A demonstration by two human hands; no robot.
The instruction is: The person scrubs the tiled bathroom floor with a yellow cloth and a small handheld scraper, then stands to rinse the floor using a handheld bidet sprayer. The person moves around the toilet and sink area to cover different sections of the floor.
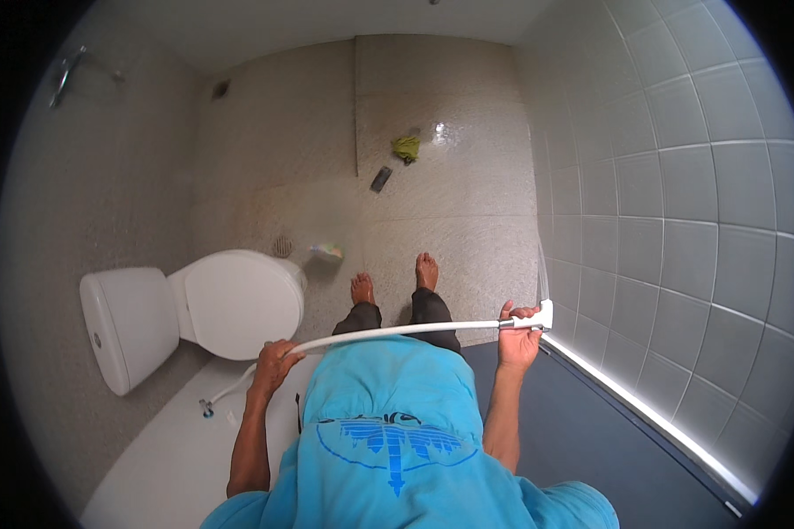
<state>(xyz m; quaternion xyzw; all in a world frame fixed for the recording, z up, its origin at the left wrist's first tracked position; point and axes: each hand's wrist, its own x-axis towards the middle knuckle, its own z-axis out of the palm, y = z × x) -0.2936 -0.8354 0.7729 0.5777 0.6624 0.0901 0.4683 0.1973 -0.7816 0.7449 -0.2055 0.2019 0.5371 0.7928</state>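
My right hand (520, 346) is wrapped round the handle of a white hand sprayer (546, 316), close to the tiled wall on the right. A pale streak of water (543, 271) leaves its head and runs away from me along the foot of that wall. From the sprayer a white hose (397, 333) stretches across in front of my body. My left hand (275, 363) grips this hose near the toilet. Beyond that hand the hose drops to a metal valve (207, 408) at the lower left.
A white toilet (243, 304) with its lid down stands at my left. On the wet floor ahead lie a yellow-green cloth (406, 148), a dark rectangular block (381, 179) and a blurred plastic packet (328, 252). A round drain (281, 245) is beside the toilet. Grey tiles (688, 264) cover the right wall.
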